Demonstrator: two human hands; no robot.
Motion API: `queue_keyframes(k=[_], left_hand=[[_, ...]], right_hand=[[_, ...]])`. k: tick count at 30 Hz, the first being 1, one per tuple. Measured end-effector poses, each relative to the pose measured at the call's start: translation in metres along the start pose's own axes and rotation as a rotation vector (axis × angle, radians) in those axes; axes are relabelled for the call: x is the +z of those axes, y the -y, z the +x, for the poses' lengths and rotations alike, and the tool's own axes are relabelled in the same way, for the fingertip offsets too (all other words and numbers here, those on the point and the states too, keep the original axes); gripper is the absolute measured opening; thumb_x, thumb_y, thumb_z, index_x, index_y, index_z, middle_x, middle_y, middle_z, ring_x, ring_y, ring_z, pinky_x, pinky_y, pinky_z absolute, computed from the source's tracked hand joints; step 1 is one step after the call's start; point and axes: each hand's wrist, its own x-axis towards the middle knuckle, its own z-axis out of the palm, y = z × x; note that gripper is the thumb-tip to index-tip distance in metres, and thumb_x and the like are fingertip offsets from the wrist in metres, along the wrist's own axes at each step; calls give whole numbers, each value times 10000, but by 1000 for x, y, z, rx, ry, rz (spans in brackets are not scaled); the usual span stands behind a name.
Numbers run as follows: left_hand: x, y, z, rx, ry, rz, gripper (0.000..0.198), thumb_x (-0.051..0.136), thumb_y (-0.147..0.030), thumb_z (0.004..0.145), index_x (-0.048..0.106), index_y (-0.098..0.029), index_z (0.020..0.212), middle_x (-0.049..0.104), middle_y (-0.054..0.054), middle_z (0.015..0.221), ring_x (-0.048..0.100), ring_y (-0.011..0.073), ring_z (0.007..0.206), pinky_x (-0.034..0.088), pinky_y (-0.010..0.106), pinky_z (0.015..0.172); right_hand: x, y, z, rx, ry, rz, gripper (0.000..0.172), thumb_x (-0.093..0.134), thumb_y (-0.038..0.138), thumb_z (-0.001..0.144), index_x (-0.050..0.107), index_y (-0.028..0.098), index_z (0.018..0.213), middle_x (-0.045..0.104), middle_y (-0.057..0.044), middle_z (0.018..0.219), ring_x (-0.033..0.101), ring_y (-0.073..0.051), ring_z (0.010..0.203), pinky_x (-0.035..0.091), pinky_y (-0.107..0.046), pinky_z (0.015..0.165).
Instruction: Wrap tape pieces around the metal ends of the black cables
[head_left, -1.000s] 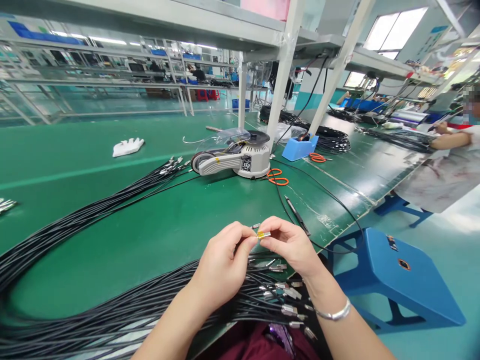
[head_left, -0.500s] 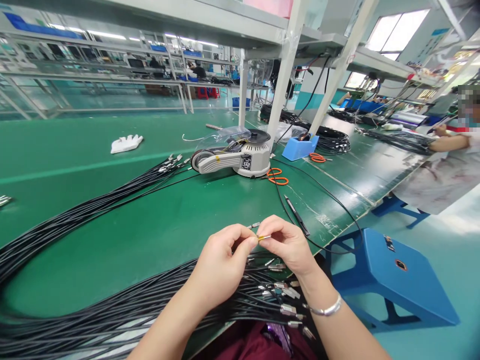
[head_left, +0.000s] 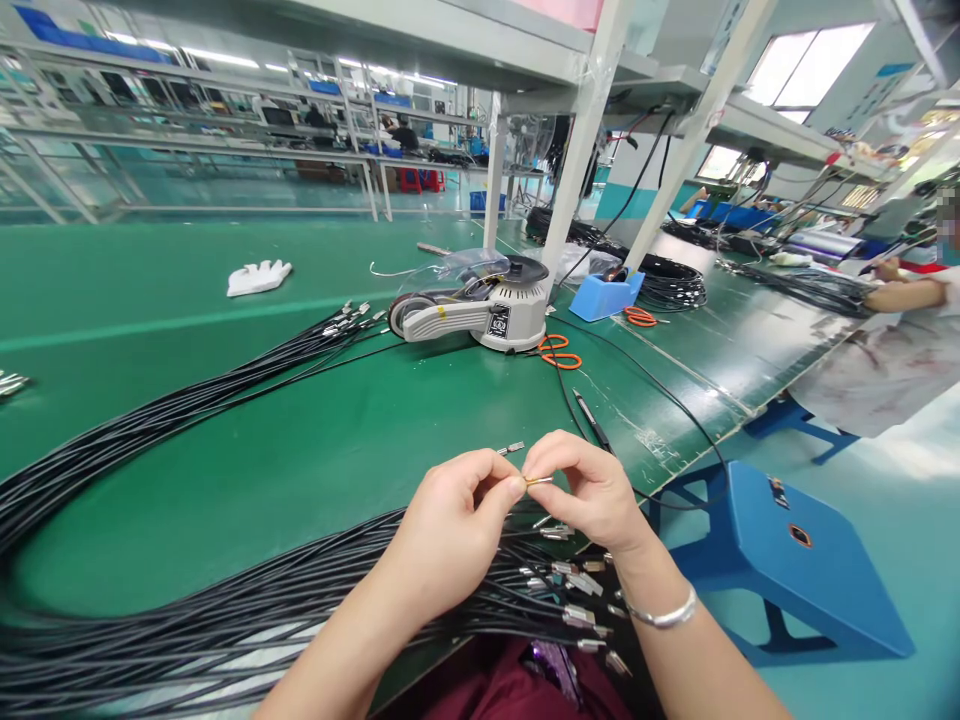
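Observation:
My left hand (head_left: 461,530) is closed, thumb and forefinger pinching a cable end (head_left: 538,481) with a yellow wrap and a slim metal tip. From the other side, my right hand (head_left: 583,487) pinches at the same yellow part, fingertips almost meeting those of the left. The rest of that cable is hidden by my hands. Below them lies a thick bundle of black cables (head_left: 315,580) with metal connectors (head_left: 577,580) at the right end. Another metal connector (head_left: 514,449) shows just behind my fingers.
On the green table (head_left: 315,430) stand a tape dispenser machine (head_left: 510,315) and a blue holder (head_left: 606,296). Orange-handled scissors (head_left: 560,352), a black cutter knife (head_left: 591,418) and a white glove (head_left: 259,278) lie around. A blue stool (head_left: 817,560) is at right; a co-worker (head_left: 892,340) sits beyond.
The view has shifted slightly, so the scene sits a little further right. Both hands keep pinching the cable end, and the fingers around the yellow wrap have moved slightly.

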Motion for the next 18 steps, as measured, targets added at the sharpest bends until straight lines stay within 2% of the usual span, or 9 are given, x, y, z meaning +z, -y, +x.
queue_keyframes(k=[8, 11, 14, 18], left_hand=[[-1, 1, 2, -62, 60, -100, 201, 507, -317, 817, 582, -175, 696, 410, -61, 537, 357, 97, 505, 301, 224, 504], [1, 3, 4, -26, 38, -36, 188, 501, -300, 835, 583, -179, 716, 468, -51, 580, 413, 102, 549, 337, 226, 543], [4, 7, 4, 123, -58, 118, 162, 480, -270, 870, 586, -192, 777, 565, -28, 710, 495, 114, 665, 375, 231, 632], [5, 13, 4, 308, -106, 297, 140, 459, -234, 898, 576, -199, 828, 575, -18, 773, 516, 112, 720, 381, 226, 672]], right_hand=[[5, 5, 0, -49, -22, -34, 134, 635, 127, 768, 655, 246, 827, 649, -23, 770, 606, -168, 739, 501, -336, 704], [1, 6, -1, -20, 3, -11, 134, 630, 124, 784, 656, 237, 851, 641, -26, 827, 600, -164, 811, 488, -340, 783], [-7, 4, -4, 185, 2, 80, 186, 651, 191, 788, 644, 227, 970, 632, -45, 960, 593, -170, 908, 473, -340, 850], [-15, 1, -12, 518, -137, 249, 200, 604, 347, 827, 641, 187, 939, 650, -44, 885, 618, -145, 773, 506, -287, 699]])
